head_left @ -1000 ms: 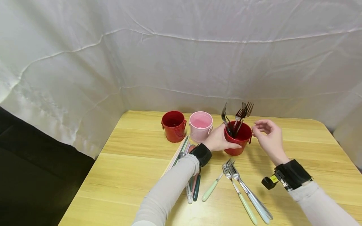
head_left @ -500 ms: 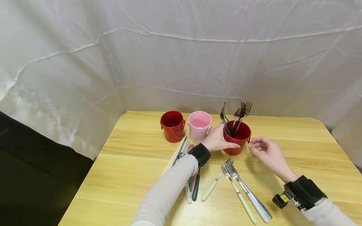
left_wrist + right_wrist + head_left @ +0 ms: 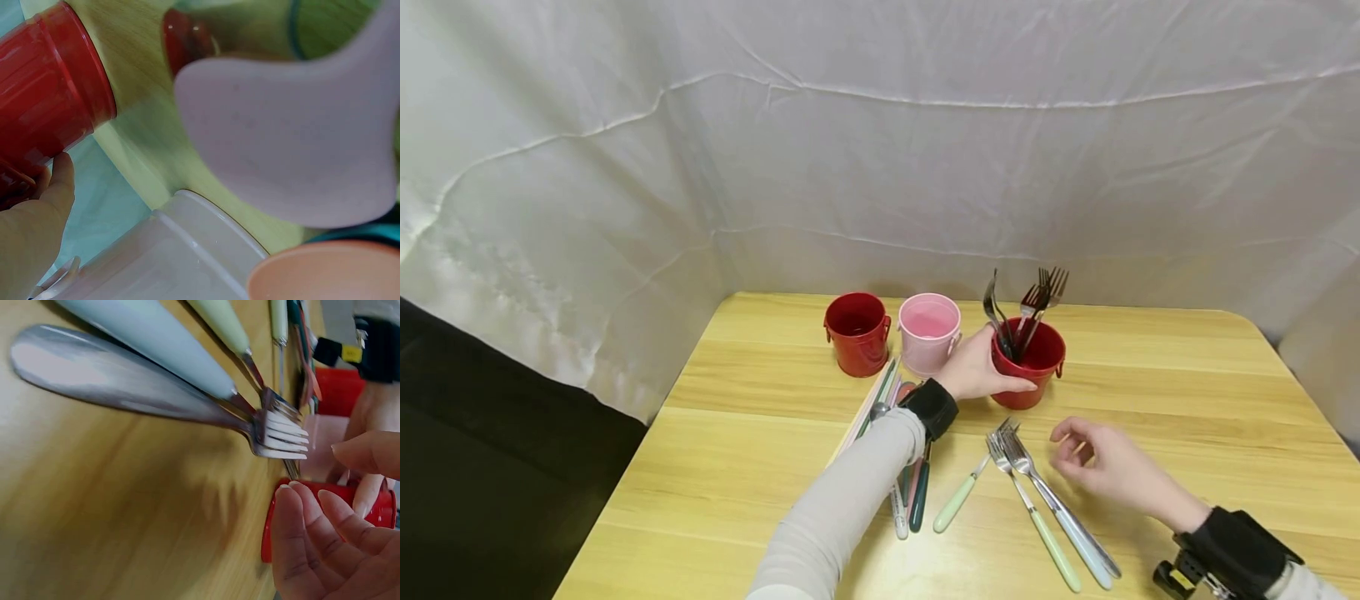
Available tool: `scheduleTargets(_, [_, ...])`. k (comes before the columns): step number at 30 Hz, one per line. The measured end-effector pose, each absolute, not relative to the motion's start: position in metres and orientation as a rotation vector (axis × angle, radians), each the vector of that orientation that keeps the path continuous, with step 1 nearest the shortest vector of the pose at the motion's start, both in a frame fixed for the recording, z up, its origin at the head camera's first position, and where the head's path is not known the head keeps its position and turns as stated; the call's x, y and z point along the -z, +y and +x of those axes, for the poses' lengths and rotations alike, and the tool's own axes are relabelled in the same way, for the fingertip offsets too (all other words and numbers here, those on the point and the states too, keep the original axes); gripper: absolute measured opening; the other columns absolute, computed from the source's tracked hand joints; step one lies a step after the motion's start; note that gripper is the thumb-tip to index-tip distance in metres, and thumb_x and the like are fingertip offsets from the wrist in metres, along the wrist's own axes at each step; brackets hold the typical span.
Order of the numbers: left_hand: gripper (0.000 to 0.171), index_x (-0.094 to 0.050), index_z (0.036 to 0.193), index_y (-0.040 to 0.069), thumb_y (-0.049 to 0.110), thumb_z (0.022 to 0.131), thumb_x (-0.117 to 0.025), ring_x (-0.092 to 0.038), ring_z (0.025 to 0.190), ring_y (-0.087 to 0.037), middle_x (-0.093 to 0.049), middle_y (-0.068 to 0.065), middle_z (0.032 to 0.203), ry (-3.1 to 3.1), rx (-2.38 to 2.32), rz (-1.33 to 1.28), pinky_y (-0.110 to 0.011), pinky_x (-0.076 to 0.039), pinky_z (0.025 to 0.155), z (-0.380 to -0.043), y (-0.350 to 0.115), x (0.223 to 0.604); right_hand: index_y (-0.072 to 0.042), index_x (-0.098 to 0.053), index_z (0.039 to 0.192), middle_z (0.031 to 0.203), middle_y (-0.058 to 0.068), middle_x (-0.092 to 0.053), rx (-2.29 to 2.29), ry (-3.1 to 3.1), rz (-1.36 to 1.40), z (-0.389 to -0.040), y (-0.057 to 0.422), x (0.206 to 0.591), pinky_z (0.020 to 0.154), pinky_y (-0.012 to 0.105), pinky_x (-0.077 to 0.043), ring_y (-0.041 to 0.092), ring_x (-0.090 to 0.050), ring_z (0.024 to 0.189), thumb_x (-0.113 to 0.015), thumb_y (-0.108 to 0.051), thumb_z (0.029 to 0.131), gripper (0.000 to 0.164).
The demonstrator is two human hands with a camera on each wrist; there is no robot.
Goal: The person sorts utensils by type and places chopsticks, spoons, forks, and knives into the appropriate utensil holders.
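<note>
Nearer the lying forks (image 3: 1022, 460), the right hand (image 3: 1101, 461) has come, grip relaxed, while the left hand (image 3: 977, 367) grasps a red bucket (image 3: 1043, 380).

Table (image 3: 722, 475): yellow wood with soft stripes.
Fork bucket (image 3: 1021, 397): red, standing on the wood; the left hand (image 3: 979, 369) has its fingers and thumb around it.
Pink bucket (image 3: 925, 354): just left of the left fingers.
Other red bucket (image 3: 861, 354): further left of them.
Silver fork (image 3: 112, 381): prongs just left of the fingers of the right hand (image 3: 1108, 464).
Blue-handled fork (image 3: 153, 347): snug beside the silver one.
Green-handled fork (image 3: 1055, 550): next one left from the right fingers.
Short green handle (image 3: 955, 504): further left again.
Pile: thin sticks (image 3: 855, 423), spoon (image 3: 880, 411), dark green handle (image 3: 919, 500), left of the left fingers, partly hidden.
</note>
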State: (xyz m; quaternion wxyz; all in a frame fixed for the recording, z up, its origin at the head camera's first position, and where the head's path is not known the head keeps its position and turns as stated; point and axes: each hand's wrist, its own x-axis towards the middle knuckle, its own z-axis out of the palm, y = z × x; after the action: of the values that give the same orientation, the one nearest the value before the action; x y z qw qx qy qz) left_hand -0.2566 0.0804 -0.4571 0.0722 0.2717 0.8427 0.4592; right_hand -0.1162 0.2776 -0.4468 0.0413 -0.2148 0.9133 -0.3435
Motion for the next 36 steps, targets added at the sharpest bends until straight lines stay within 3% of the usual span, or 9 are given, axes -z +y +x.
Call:
scheduleTargets(13, [0.086,-0.041,0.136,0.022,0.044,0.064,-0.084,-0.054,0.111,-0.008,-0.056,0.007,0.126,2.548,-1.348,0.793,-0.025,-0.047,0.093,-0.255,0.080,0.455,-0.007,-0.057,0.104,0.071,-0.008,-0.052,0.794,2.710,-0.621,-0.097,0.268,0.455,0.049,0.020,-0.039,0.002,-0.044,0.058,-0.076,-0.028,0.077,0.039])
scheduleTargets(36, [0.086,-0.040,0.136,0.022,0.044,0.065,-0.084,-0.054,0.111,-0.008,-0.056,0.007,0.126,2.551,-1.339,0.796,-0.024,-0.047,0.093,-0.256,0.080,0.456,-0.011,-0.056,0.094,0.067,-0.004,-0.047,0.646,2.768,-0.385,-0.091,0.252,0.464,0.050,0.024,-0.035,0.010,-0.042,0.058,-0.078,-0.014,0.070,0.033])
